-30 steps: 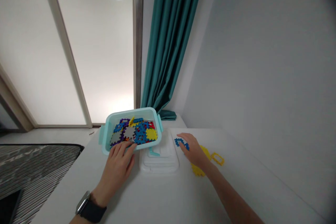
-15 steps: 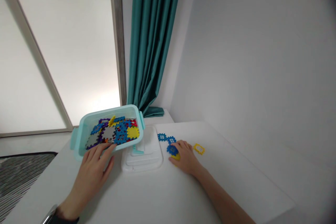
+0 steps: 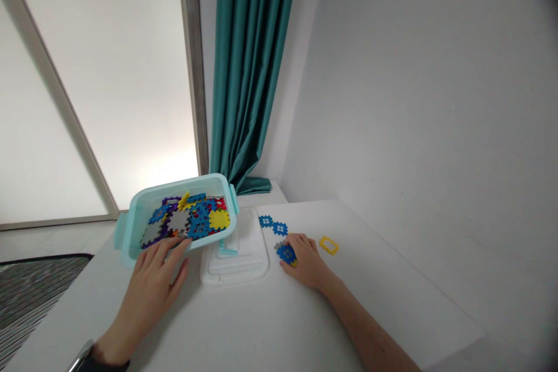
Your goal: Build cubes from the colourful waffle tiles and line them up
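Observation:
My left hand (image 3: 159, 270) lies across the near rim of a light teal storage box (image 3: 146, 197), fingers stretched out over the edge and thumb apart. Inside the box are many notched plastic building tiles, among them a yellow tile (image 3: 219, 220) and a grey tile (image 3: 178, 221). My right hand (image 3: 305, 260) is closed around a small stack of tiles at the table; a blue window tile (image 3: 286, 254) shows on top, with yellow under it and a bit of grey at its far side. Palm and fingers hide the rest of the stack.
Two blue window tiles (image 3: 273, 225) lie corner to corner beyond my right hand. A yellow frame tile (image 3: 328, 245) lies to its right. A clear lid (image 3: 238, 270) with a teal clip rests partly under the box. Behind are a green curtain (image 3: 248, 99) and a wall.
The blue tile in my right hand has tilted and shifted slightly toward me, and a grey edge now shows behind it. My left hand stays on the box rim.

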{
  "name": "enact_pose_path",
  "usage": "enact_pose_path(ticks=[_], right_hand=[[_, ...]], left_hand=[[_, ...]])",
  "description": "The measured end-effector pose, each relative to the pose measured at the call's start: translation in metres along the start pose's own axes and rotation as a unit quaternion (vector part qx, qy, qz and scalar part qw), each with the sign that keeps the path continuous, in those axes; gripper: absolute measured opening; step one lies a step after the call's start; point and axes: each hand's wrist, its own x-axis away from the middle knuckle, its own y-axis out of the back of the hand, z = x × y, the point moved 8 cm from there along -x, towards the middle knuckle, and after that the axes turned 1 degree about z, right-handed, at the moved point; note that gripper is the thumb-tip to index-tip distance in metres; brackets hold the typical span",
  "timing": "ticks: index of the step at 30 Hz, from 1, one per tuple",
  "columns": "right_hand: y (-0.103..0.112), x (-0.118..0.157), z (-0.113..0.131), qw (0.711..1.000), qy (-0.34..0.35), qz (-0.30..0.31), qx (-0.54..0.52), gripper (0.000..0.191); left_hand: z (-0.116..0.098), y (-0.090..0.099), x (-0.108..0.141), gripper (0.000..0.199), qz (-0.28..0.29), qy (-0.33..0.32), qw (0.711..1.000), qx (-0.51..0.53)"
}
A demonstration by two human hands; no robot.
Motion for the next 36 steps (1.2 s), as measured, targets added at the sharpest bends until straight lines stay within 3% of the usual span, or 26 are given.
enact_pose_path(ticks=[4, 9, 18, 23, 27, 31, 36], right_hand=[[-0.001, 0.0, 0.005, 1.0, 0.014, -0.005, 0.003, 0.046], [-0.002, 0.0, 0.007, 1.0, 0.02, -0.021, -0.005, 0.031], [0.002, -0.004, 0.003, 0.995, 0.033, -0.055, -0.072, 0.035], [0.011, -0.011, -0.008, 0.984, 0.019, -0.095, -0.148, 0.021], [0.021, -0.02, -0.03, 0.962, -0.046, -0.155, -0.219, 0.017], [0.026, -0.024, -0.049, 0.929, -0.12, -0.2, -0.288, 0.029], [0.032, -0.028, -0.045, 0.877, -0.176, -0.235, -0.38, 0.039]], left_hand=[[-0.001, 0.001, 0.001, 0.03, -0.001, 0.0, 1.0, -0.002], [0.0, 0.0, 0.002, 0.03, 0.002, 0.002, 1.0, -0.002], [-0.001, -0.001, 0.001, 0.03, 0.007, 0.001, 1.0, 0.0], [-0.001, -0.001, 0.001, 0.029, 0.005, -0.002, 1.0, -0.002], [-0.001, -0.001, 0.001, 0.029, 0.003, -0.002, 1.0, 0.002], [0.001, -0.001, 0.003, 0.03, 0.008, 0.01, 1.0, 0.011], [0.001, -0.003, 0.004, 0.031, 0.01, 0.016, 1.0, 0.021]])
